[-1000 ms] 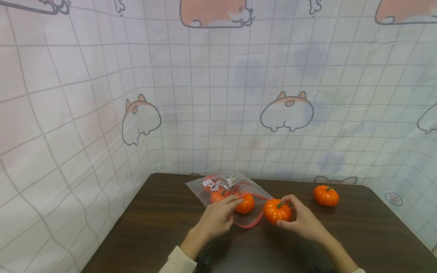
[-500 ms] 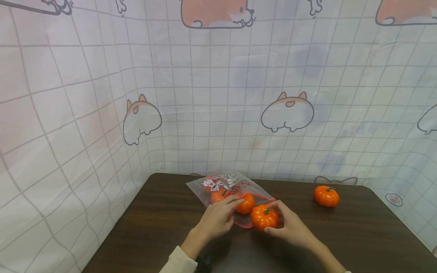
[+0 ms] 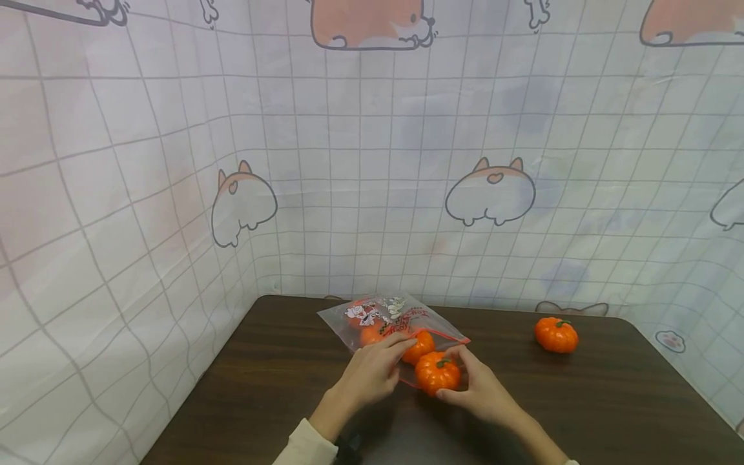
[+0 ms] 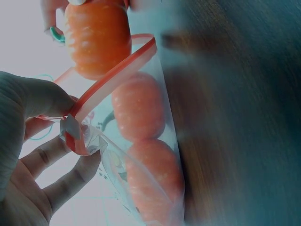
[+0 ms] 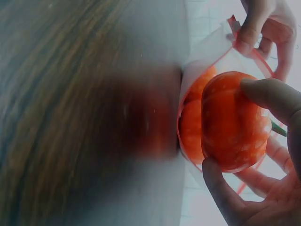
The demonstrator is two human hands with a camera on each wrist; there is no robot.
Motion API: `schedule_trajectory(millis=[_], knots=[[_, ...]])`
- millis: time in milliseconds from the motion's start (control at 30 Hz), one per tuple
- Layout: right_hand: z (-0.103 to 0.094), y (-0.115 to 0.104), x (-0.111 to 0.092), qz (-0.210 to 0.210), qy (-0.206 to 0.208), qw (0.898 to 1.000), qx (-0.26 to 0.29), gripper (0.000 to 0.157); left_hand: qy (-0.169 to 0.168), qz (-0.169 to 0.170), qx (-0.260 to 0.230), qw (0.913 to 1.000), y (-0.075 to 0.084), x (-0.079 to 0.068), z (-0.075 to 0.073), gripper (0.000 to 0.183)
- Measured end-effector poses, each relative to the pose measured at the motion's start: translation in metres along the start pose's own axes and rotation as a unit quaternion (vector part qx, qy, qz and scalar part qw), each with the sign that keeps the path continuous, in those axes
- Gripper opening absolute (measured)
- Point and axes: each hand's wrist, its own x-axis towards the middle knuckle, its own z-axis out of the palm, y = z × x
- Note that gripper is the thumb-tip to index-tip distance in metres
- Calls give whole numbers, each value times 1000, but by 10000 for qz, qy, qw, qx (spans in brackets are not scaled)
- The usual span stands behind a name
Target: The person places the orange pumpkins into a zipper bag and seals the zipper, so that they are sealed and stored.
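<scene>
A clear zip bag with a red mouth edge and printed figures lies on the table. Inside it are several orange toy pumpkins. My left hand pinches the red edge beside a small pale zip slider, and the mouth gapes. A glossy orange pumpkin with a green stem is in my right hand, thumb and fingers spread round its sides. In the right wrist view it overlaps the bag's opening, in front of the pumpkins inside.
Another orange pumpkin stands alone on the dark wooden table, toward the back right. A white gridded cloth with cartoon dogs hangs behind the table and along its left side.
The right hand has carried its pumpkin leftward and slightly nearer to me, from the bag's right side to its mouth. The left hand has stayed at the bag's edge.
</scene>
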Motion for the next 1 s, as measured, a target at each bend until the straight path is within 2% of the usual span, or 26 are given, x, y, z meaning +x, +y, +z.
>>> schedule_trajectory(millis=[300,567,1000], knots=[[11,-2,7,154,130,9997,-167,61,-45,-23,48,10000,1,1,-1,58],[19,-4,14,296,489,9976,-388,61,108,71,28,9999,1,0,0,58],[32,-5,24,515,1031,9854,-1250,61,-42,-34,15,10000,2,1,-1,61]])
